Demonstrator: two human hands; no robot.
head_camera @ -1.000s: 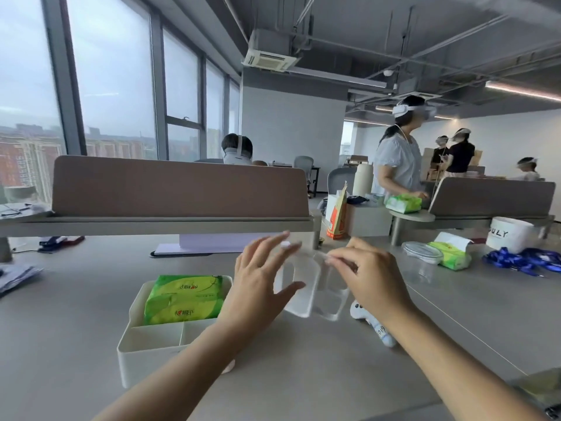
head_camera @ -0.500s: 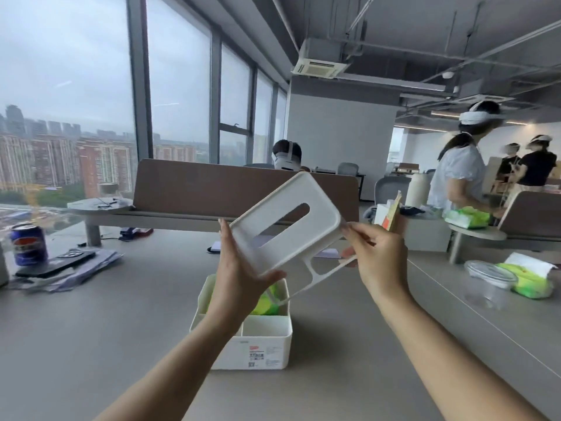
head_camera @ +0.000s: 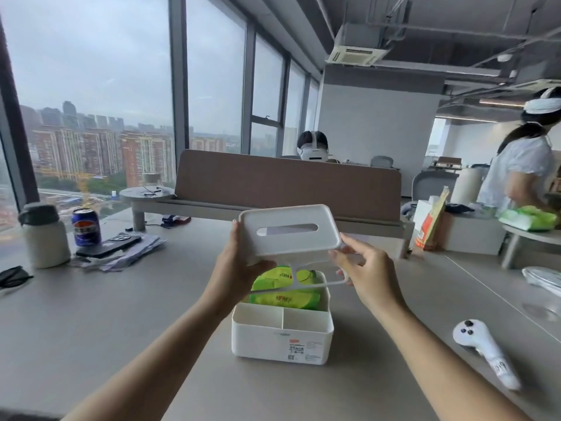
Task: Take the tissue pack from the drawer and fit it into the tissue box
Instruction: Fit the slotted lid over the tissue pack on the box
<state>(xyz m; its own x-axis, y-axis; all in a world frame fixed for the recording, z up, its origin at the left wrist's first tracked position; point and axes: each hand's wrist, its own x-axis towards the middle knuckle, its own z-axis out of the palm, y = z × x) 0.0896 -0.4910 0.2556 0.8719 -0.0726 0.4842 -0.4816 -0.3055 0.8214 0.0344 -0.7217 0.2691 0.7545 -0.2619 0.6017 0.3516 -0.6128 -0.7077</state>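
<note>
Now both hands hold the white lid [head_camera: 290, 230] above the tissue box [head_camera: 280, 335] on the worktop [head_camera: 91, 314], probably to close it. Left hand [head_camera: 239, 270] fingers grip lid's left end; right hand [head_camera: 365, 270] fingers pinch its right edge w/ thin frame. Green tissue pack [head_camera: 283, 291] sits in box's far compartment.

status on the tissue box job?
Done: the green tissue pack already sits in the white box. In hand: both hands, left and right, hold the slotted lid above it. Left: lowering the lid onto the box.

Grey desk [head_camera: 91, 329]; white bin [head_camera: 282, 338] centre; controller [head_camera: 482, 347] right; can [head_camera: 86, 226], flask [head_camera: 44, 235], phone [head_camera: 109, 245] on papers [head_camera: 136, 253] left.
</note>
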